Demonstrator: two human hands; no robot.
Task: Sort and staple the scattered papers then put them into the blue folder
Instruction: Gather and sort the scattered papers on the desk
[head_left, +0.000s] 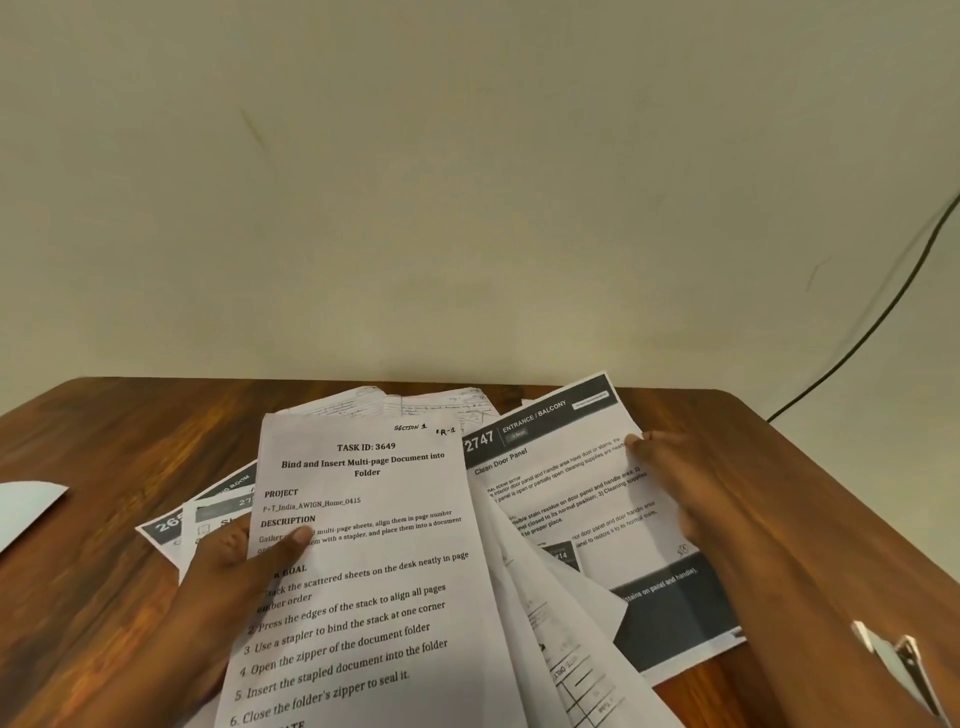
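The left hand (234, 561) grips a fanned bundle of papers (363, 561) by its left edge, thumb pressed on the top sheet, above the middle of the wooden bench (104, 441). The right hand (670, 478) lies with straight fingers on a dark-banded sheet (582, 467) reaching toward the far edge. More sheets (176, 525) lie under the bundle's left side; bare wood runs to the left and right edges, a plain wall (467, 182) behind.
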